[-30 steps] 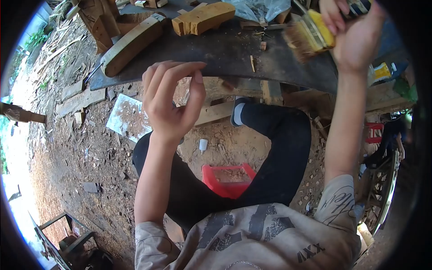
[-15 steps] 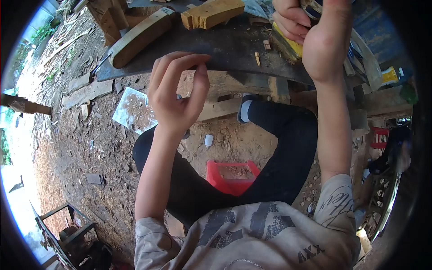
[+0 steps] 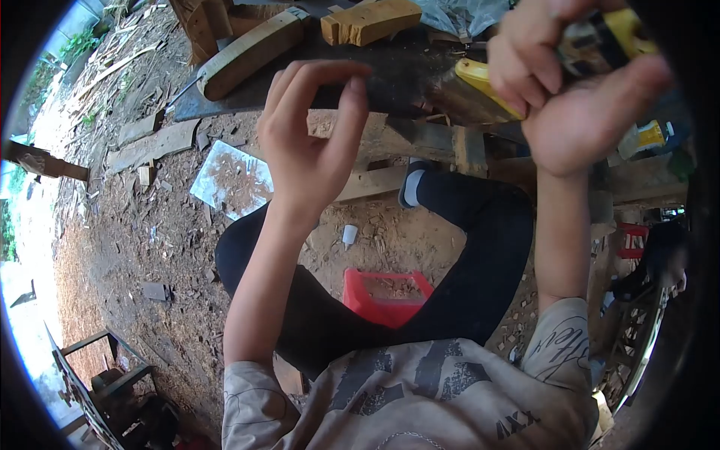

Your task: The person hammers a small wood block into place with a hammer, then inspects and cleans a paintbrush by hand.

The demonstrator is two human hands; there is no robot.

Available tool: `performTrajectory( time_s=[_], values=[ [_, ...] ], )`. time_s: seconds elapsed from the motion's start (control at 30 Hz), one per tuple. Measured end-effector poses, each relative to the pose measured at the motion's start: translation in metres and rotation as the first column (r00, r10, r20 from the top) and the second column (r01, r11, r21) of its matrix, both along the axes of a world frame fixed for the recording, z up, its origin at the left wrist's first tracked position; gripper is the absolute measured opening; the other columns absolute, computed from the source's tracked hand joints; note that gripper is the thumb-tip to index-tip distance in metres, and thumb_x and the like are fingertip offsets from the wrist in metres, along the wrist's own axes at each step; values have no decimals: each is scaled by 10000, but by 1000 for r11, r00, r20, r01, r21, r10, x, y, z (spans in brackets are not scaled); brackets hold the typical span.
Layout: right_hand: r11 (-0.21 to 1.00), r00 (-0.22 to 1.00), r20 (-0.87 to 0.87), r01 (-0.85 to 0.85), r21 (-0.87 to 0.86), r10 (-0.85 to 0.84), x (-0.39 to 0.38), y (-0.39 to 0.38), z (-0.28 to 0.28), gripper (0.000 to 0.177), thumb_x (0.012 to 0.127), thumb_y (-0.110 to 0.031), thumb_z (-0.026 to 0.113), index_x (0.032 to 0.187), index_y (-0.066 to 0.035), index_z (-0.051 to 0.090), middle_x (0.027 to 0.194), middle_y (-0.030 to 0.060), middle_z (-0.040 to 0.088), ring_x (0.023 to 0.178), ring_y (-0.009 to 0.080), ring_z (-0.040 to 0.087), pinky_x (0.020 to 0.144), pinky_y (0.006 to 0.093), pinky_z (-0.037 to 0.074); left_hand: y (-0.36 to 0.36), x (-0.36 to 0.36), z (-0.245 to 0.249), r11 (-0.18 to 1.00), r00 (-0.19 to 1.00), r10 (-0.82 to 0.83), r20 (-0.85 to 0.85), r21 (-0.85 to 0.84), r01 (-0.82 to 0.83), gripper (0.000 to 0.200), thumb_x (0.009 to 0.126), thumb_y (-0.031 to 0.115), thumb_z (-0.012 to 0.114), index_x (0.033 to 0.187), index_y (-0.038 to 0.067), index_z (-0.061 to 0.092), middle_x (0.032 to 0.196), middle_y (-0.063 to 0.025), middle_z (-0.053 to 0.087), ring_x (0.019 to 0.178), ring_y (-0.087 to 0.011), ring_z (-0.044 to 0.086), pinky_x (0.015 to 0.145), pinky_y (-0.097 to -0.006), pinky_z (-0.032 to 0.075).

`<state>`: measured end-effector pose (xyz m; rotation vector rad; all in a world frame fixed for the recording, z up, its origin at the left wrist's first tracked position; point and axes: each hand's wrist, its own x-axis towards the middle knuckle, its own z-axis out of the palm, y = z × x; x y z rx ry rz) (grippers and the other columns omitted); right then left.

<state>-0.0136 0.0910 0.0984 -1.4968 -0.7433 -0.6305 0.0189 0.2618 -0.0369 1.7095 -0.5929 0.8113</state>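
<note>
My left hand (image 3: 311,127) hovers over the near edge of the dark workbench (image 3: 379,71), fingers curved and a gap showing between thumb and forefinger, with nothing held. At the bench's right side, my right hand (image 3: 562,97) is closed around a yellow-backed brush (image 3: 484,81). Its brown bristles are blurred and lie close over the bench edge. A black and yellow object (image 3: 596,45) shows between the fingers and thumb of that hand, too smeared to name. Beyond my left hand rest a long curved wooden block (image 3: 251,56) and a shorter yellowish wooden block (image 3: 371,22).
Clear plastic wrapping (image 3: 461,16) lies at the back of the bench. Below are a red plastic stool (image 3: 360,296), a white cup (image 3: 349,235) and a dusty pale board (image 3: 229,180) on ground strewn with wood chips. A metal frame (image 3: 112,367) stands lower left.
My right hand and the brush have moved down toward the bench's near edge. Small wood bits that lay beside the brush are gone from their spots. My left hand has shifted slightly up and right.
</note>
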Motion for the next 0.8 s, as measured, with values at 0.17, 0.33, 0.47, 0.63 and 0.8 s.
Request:
performTrajectory(
  time_s=[0.17,0.33,0.47,0.63,0.8],
  values=[
    [972,954,211,229,-44,-215,7,20,11,657,1108,-653,203,1078,-61,487,643,1,391,430,80,269,390,244,281,2,7,2,998,995,64,70,10,-65,96,896,61,713,983,61,754,943,-65,717,880,-230,649,814,-332,478],
    [996,910,413,64,-63,-32,48,-6,-2,612,1122,-630,217,1002,-87,474,663,-6,355,464,88,230,430,262,245,7,3,-14,989,983,139,122,31,-144,118,867,35,717,978,53,754,941,-71,714,893,-235,648,827,-342,482],
    [997,943,324,77,24,-80,58,4,-7,688,1076,-722,221,792,-117,389,587,-11,297,457,95,206,425,285,222,14,5,-17,978,969,186,162,66,-198,144,840,14,720,975,50,755,952,-73,716,895,-236,650,817,-347,487],
    [997,975,216,64,-30,-56,71,6,-36,767,1014,-820,196,732,-129,375,542,-8,314,446,105,220,419,300,221,18,9,-20,981,969,184,162,36,-193,146,829,15,728,969,49,754,951,-75,712,885,-242,650,808,-340,486],
    [988,985,84,-155,26,152,71,-12,-63,779,926,-907,237,798,-147,354,635,-27,308,534,79,217,488,264,224,17,9,-20,980,970,189,151,42,-197,144,829,21,731,967,55,754,949,-72,710,879,-242,646,811,-344,481]
  ],
)
